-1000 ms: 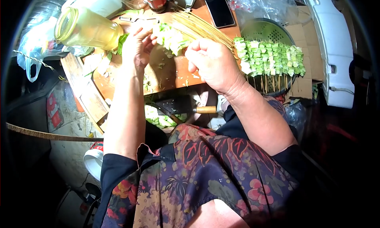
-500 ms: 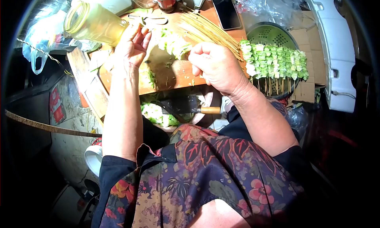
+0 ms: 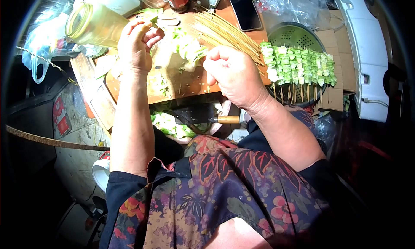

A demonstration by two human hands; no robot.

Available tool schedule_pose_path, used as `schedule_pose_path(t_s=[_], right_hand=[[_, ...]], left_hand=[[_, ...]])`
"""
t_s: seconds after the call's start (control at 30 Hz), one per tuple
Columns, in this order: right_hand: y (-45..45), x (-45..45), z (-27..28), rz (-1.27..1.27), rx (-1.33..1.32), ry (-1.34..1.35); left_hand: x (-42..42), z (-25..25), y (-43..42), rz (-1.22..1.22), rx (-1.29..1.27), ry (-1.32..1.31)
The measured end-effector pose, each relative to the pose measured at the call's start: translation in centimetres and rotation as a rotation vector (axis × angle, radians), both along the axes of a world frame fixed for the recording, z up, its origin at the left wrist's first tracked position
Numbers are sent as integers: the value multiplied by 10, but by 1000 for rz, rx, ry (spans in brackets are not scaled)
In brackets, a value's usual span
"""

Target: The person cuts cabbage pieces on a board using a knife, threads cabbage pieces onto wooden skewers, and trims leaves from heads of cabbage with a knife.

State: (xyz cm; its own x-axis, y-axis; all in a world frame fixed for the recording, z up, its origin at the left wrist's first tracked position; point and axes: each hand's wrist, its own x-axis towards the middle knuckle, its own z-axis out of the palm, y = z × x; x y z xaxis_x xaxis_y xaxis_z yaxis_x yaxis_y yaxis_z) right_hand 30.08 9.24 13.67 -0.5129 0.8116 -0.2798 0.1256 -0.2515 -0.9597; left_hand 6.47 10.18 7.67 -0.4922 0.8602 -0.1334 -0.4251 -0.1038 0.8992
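Observation:
My right hand (image 3: pixel 235 73) is closed on a thin skewer threaded with pale green leaf pieces (image 3: pixel 186 45), which points left above the orange board (image 3: pixel 173 86). Left of it, my left hand (image 3: pixel 139 43) is beside the large glass jar (image 3: pixel 97 26), its fingers bent together near some green leaves (image 3: pixel 149 14). What its fingertips hold, if anything, is too small to tell. A bundle of bare skewers (image 3: pixel 227 30) lies beyond my right hand. Several filled skewers (image 3: pixel 298 65) rest in a row across the green colander (image 3: pixel 298 32).
A phone (image 3: pixel 244 11) and a red-lidded jar (image 3: pixel 177 0) stand at the back. Below the board's front edge are a cleaver with a wooden handle (image 3: pixel 228 119) and cut leaves (image 3: pixel 170 124). A white foam box (image 3: pixel 367 67) is at the right, a plastic bag (image 3: pixel 45 45) at the left.
My left hand has moved left and up, away from the leaf pieces on the skewer to beside the jar. My right hand still holds the skewer in nearly the same place. The view has shifted slightly.

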Motion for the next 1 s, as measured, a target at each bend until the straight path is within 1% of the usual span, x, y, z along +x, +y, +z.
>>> schedule_pose_path(t_s=[0.03,0.07,0.17,0.27,0.33,0.37,0.47,0.6,0.67,0.7,0.77,0.8,0.87,0.93,1.0], right_hand=[[0,1,1,2,-2,-9],[-1,2,1,1,-3,-9],[-2,4,-4,-8,18,1],[-2,3,-10,-81,46,72],[1,4,-15,-23,138,-34],[2,2,-18,-32,194,-83],[2,2,-22,-33,216,-142],[4,2,-22,-31,216,-150],[6,1,-20,-3,127,-126],[7,1,-20,2,132,-127],[7,-1,-20,-12,19,-128],[8,-2,-24,-5,23,-131],[13,-1,-41,-21,-63,-172],[19,2,-62,-13,-45,-210],[23,8,-80,-49,-261,-117]], left_hand=[[-1,0,-1,-57,50,-56],[0,-1,-1,-58,49,-56],[5,5,-4,-75,12,-59],[13,7,-8,-112,-39,-17],[23,8,-11,-175,-94,44],[27,9,-11,-179,-95,44],[33,11,-13,-181,-137,100],[31,11,-15,-177,-130,109],[35,16,-16,-48,-181,136],[31,17,-17,-43,-177,134],[19,17,-20,-14,-209,258],[16,19,-21,17,-224,259],[10,21,-27,77,-250,284],[4,24,-35,79,-251,278],[5,29,-46,75,-254,356]])
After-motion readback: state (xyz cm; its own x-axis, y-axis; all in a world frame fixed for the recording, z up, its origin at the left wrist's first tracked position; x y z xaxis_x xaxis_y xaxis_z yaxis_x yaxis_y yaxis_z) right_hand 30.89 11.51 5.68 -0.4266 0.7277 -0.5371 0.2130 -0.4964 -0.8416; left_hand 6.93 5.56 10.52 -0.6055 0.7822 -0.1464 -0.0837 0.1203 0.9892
